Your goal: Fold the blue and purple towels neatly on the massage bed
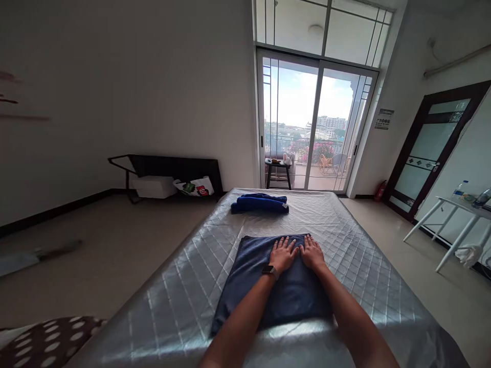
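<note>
A dark blue cloth, towel-like and folded into a flat rectangle (245, 286), lies on the silvery quilted mattress (184, 286). My left hand (283, 254) rests palm down near its far edge, fingers spread. Beside it my right hand (311, 251) presses flat at the far right corner, fingers stretched forward. The thumbs are close together, and neither hand grips anything. Farther up the mattress lies a rolled or folded bright blue cloth (260, 203) with a small white tag, apart from both hands.
Left of the mattress, a low black bench frame (172, 171) stands by the wall with a white box (154, 187) and a printed bag (195, 187). At right is a white table (460, 205) with bottles. Brown polka-dot fabric (49, 342) lies at lower left. Glass sliding doors (314, 122) stand beyond.
</note>
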{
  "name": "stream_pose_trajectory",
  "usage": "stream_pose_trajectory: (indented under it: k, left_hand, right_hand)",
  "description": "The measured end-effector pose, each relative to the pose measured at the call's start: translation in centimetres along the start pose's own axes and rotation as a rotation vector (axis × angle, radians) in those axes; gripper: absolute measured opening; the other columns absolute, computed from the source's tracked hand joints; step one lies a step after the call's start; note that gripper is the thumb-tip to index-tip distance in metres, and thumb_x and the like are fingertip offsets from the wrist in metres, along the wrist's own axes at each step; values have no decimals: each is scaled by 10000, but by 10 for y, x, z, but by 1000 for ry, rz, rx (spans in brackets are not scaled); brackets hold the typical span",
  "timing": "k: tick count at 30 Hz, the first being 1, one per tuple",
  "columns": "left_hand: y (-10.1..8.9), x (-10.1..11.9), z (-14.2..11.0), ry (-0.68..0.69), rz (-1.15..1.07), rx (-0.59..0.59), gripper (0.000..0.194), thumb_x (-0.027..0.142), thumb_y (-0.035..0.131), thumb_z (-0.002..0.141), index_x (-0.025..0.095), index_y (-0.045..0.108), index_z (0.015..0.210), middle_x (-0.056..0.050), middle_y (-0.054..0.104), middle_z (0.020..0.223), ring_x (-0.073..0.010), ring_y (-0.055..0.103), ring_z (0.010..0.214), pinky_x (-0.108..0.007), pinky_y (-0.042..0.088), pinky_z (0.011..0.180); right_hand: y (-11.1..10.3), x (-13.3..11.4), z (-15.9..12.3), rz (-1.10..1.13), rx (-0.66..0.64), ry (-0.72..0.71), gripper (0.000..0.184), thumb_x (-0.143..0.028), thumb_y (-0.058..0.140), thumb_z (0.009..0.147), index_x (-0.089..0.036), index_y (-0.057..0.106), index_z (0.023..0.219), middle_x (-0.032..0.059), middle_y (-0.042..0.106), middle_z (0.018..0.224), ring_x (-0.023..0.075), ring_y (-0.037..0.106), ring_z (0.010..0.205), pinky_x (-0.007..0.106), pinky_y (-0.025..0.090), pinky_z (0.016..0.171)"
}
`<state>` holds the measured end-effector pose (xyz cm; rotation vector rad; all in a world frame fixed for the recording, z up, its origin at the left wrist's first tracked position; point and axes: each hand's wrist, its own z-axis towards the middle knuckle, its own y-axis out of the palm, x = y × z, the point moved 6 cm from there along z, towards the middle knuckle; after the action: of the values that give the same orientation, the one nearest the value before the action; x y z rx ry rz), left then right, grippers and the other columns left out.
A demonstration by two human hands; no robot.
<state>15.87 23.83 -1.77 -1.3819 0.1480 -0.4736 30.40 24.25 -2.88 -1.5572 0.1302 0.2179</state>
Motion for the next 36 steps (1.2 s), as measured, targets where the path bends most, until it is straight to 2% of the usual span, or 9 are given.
stream_pose_trajectory:
  k: [3, 6, 9, 11, 17, 22, 28, 32, 36]
  left_hand:
    - [0, -38, -14, -118, 20, 8, 430, 438, 569, 948, 232, 562, 1326, -119, 538, 1424, -281, 543, 1258, -527, 456, 1049]
    - [-5, -91, -40, -312, 55, -5, 567, 523, 404, 980, 228, 464, 1460, -154, 414, 1561, -345, 345, 1449, -571, 284, 1167]
    - [-9, -132, -63, -446, 88, -43, 665, 538, 282, 984, 172, 346, 1535, -136, 334, 1611, -311, 278, 1491, -510, 237, 1201]
    - [-11, -140, -68, -435, 95, -42, 681, 525, 268, 979, 140, 337, 1537, -134, 325, 1613, -287, 288, 1490, -467, 237, 1208]
    - [-14, -134, -68, -420, 87, -21, 690, 510, 268, 970, 90, 383, 1505, -158, 349, 1595, -277, 327, 1474, -446, 241, 1210]
    - [-17, -136, -70, -434, 89, -33, 725, 553, 251, 960, 87, 392, 1497, -158, 345, 1596, -274, 313, 1480, -448, 251, 1205]
    - [-28, -135, -64, -485, 124, -11, 661, 513, 232, 988, 99, 478, 1440, -168, 446, 1542, -300, 363, 1453, -459, 254, 1202]
    - [-25, -101, -38, -339, 82, 11, 556, 487, 377, 994, 141, 507, 1409, -178, 474, 1513, -340, 386, 1424, -553, 262, 1183]
    - [-3, -54, -7, -227, 37, -31, 426, 425, 601, 935, 220, 563, 1306, -100, 553, 1391, -260, 573, 1200, -521, 483, 1015]
  right_hand:
    - [-2, -1, -2, 0, 1, 18, 633, -405, 246, 1021, -80, 263, 1563, 126, 274, 1621, 185, 206, 1513, 342, 151, 1202]
    - [-5, -3, -6, -12, -2, 32, 632, -399, 233, 1022, -81, 250, 1567, 116, 269, 1624, 173, 196, 1515, 333, 135, 1206]
    - [-10, -6, -8, -39, -17, 41, 625, -386, 228, 1023, -76, 256, 1564, 117, 276, 1621, 176, 206, 1512, 342, 129, 1210]
    - [-12, -9, -7, -65, -32, 44, 617, -371, 241, 1019, -68, 281, 1555, 130, 300, 1610, 189, 233, 1505, 362, 122, 1213]
    - [-15, -16, 7, -70, 2, -42, 582, -358, 273, 1024, -115, 316, 1552, 117, 327, 1608, 191, 220, 1508, 350, 135, 1210]
    - [-3, -9, 13, -20, -14, -1, 594, -406, 243, 1037, -129, 287, 1562, 119, 309, 1617, 178, 208, 1511, 359, 174, 1203]
    - [0, -8, 13, -4, 28, 4, 589, -389, 253, 1031, -127, 310, 1555, 126, 321, 1609, 192, 218, 1510, 375, 173, 1201]
    - [0, -10, 13, 19, 26, 9, 598, -399, 259, 1027, -126, 305, 1557, 111, 318, 1613, 191, 214, 1510, 362, 158, 1209]
    - [-1, -10, 13, 18, 32, 19, 601, -397, 270, 1022, -127, 306, 1558, 102, 307, 1618, 195, 222, 1508, 353, 152, 1212]
